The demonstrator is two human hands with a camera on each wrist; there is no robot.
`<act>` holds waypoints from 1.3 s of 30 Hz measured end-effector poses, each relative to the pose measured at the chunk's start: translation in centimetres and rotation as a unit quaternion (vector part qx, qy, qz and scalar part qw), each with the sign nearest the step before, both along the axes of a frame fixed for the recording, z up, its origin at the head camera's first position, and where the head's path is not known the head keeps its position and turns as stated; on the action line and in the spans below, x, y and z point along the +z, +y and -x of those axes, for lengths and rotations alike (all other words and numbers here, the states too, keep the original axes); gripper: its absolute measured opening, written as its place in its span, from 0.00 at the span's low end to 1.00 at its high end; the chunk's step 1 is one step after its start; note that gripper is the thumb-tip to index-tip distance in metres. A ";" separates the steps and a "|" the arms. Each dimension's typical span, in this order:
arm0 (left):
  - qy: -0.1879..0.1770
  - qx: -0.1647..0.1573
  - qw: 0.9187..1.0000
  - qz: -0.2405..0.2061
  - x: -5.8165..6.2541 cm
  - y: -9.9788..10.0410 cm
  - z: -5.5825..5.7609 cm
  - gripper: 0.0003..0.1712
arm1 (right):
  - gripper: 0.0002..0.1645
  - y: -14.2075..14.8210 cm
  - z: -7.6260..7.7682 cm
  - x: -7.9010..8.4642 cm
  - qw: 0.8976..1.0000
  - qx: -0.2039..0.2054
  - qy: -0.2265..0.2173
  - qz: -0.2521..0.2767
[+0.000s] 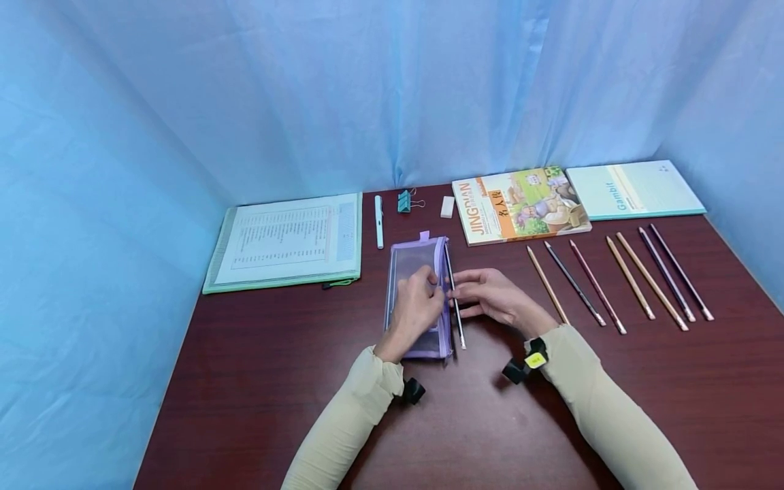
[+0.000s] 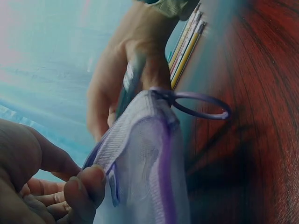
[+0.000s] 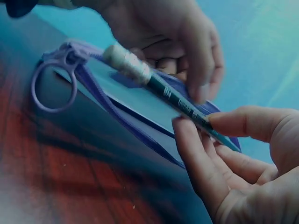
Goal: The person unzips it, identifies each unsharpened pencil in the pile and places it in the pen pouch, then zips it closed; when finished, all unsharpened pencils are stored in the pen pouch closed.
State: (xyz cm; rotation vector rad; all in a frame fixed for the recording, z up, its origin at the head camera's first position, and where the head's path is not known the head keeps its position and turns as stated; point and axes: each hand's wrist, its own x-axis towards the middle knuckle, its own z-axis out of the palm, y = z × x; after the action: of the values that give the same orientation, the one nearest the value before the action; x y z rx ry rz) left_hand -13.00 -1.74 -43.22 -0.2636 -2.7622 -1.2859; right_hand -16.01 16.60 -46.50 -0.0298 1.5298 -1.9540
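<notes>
Pinches a dark pencil (image 1: 459,323) in the right hand (image 1: 495,297), just beside the unzipped side of a purple pouch (image 1: 414,258). Grips the pouch's edge with the left hand (image 1: 416,306), perhaps by fingertips, though blurry up close. Has seven more pencils (image 1: 629,278) lying on the brown table (image 1: 275,381).

There is 1 purple pouch (image 1: 407,262). Along its right edge is 1 pencil (image 3: 163,91), and farther right of the pouch lie 7 more pencils (image 1: 598,288). Beyond the pouch's far end are 1 pen (image 1: 379,222), 1 binder clip (image 1: 403,201) and 1 eraser (image 1: 447,207). Left of the pouch is 1 folder (image 1: 288,245); beyond and right of it, 2 books (image 1: 520,204).
</notes>
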 end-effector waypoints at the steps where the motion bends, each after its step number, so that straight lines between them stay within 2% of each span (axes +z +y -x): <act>1: 0.000 0.000 1.000 -0.001 0.0 0.0 0.0 0.03 | 0.21 -0.4 0.2 0.1 1.000 -0.008 0.001 -0.011; 7: -0.005 0.001 1.000 -0.002 0.1 0.1 0.1 0.03 | 0.32 -2.1 0.6 0.7 0.995 -0.052 0.026 -0.078; 15: -0.002 -0.002 1.000 0.001 0.1 0.1 0.2 0.03 | 0.30 -2.3 0.0 1.9 0.981 -0.078 0.063 -0.168; 21: -0.001 -0.004 1.000 -0.009 0.1 0.0 0.0 0.03 | 0.27 1.5 -0.6 3.0 0.971 -0.083 0.111 -0.197; 25: 0.002 -0.003 1.000 -0.012 0.2 -0.1 0.1 0.03 | 0.26 5.7 -0.6 3.9 0.950 -0.089 0.167 -0.250; 27: 0.001 -0.004 1.000 -0.012 0.2 -0.1 0.1 0.03 | 0.25 8.2 -0.6 4.4 0.930 -0.100 0.195 -0.296; 29: -0.001 -0.005 1.000 -0.011 0.1 -0.1 0.1 0.03 | 0.24 10.9 -0.5 4.9 0.904 -0.109 0.220 -0.349; 30: -0.002 -0.005 1.000 -0.011 0.1 -0.1 0.1 0.03 | 0.24 12.3 -0.5 5.2 0.886 -0.112 0.239 -0.382; 33: -0.003 -0.005 1.000 -0.012 0.0 -0.1 0.0 0.03 | 0.23 16.6 -0.5 5.7 0.813 -0.109 0.287 -0.495; 34: -0.002 -0.004 1.000 -0.012 0.1 -0.1 0.0 0.03 | 0.22 18.0 -0.4 5.8 0.787 -0.107 0.298 -0.529; 36: -0.003 -0.004 1.000 -0.012 0.1 -0.2 0.0 0.03 | 0.22 20.4 -0.4 5.9 0.744 -0.103 0.303 -0.587; 37: -0.004 -0.005 1.000 -0.013 0.1 -0.2 0.0 0.03 | 0.22 21.4 -0.5 5.9 0.733 -0.094 0.296 -0.605; 39: -0.007 -0.005 1.000 -0.016 0.1 -0.2 0.0 0.03 | 0.21 23.1 -0.5 5.7 0.723 -0.077 0.273 -0.630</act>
State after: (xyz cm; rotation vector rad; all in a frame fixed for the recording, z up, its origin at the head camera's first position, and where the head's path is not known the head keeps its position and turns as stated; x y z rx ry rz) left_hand -13.00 -1.96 -43.13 -0.2690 -2.7523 -1.3386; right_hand -15.50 39.70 -40.84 0.1169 3.0314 -0.5970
